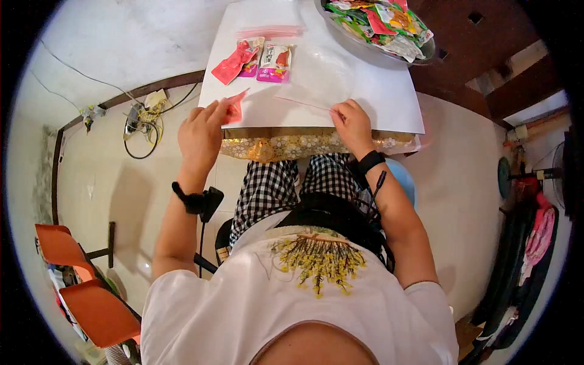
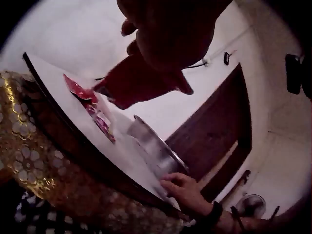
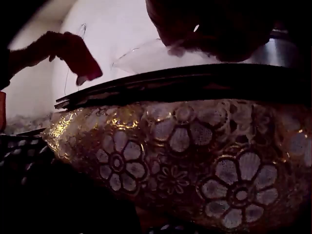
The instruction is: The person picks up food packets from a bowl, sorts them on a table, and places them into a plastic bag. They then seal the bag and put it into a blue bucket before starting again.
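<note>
My left hand (image 1: 201,134) grips a red foil packet (image 1: 236,108) at the table's near left edge. In the left wrist view the same red packet (image 2: 141,83) hangs below the dark fingers. With thumb and fingertips, my right hand (image 1: 354,125) pinches the corner of a clear plastic bag (image 1: 319,76) that has a thin pink strip along its near edge. The bag lies flat on the white tabletop (image 1: 389,97). Beyond the left hand lie a red packet (image 1: 231,66) and a white-and-purple packet (image 1: 275,61), with another packet (image 1: 258,44) partly under the red one.
A metal bowl (image 1: 331,27) heaped with colourful packets (image 1: 383,24) stands at the far right. Pink-striped clear bags (image 1: 271,30) lie at the back left. A gold floral cloth (image 1: 292,145) hangs below the front edge. Orange chairs (image 1: 100,310) stand behind on the left.
</note>
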The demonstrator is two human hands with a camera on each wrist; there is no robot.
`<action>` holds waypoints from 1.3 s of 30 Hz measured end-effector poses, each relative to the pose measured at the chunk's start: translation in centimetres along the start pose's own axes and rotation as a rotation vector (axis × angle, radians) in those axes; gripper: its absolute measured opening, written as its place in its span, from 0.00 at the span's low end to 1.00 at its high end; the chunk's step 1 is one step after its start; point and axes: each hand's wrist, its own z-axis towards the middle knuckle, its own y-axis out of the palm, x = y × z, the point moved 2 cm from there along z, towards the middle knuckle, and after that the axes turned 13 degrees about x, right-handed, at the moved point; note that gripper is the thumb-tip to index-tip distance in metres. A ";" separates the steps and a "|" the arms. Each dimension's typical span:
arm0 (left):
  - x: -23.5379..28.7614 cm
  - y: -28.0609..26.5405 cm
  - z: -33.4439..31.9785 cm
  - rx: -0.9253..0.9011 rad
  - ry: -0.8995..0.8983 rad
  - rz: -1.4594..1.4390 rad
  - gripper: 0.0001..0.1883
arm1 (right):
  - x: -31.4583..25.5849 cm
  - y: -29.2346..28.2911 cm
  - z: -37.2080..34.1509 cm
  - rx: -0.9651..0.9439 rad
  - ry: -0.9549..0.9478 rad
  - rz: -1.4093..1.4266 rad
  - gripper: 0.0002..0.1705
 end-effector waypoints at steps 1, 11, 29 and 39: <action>0.6 -0.9 0.2 0.078 0.048 -0.062 0.22 | -0.2 0.0 0.1 0.003 -0.008 0.004 0.05; 7.8 0.0 0.6 0.151 0.431 -0.374 0.23 | -2.1 -0.3 0.3 -0.051 -0.058 0.007 0.05; 7.8 5.6 0.2 -0.021 0.382 -0.200 0.10 | -1.0 -0.1 -0.3 -0.231 0.045 0.186 0.04; 9.4 10.0 3.1 0.037 0.317 -0.186 0.04 | -1.0 -0.3 -0.5 -0.309 0.017 0.201 0.05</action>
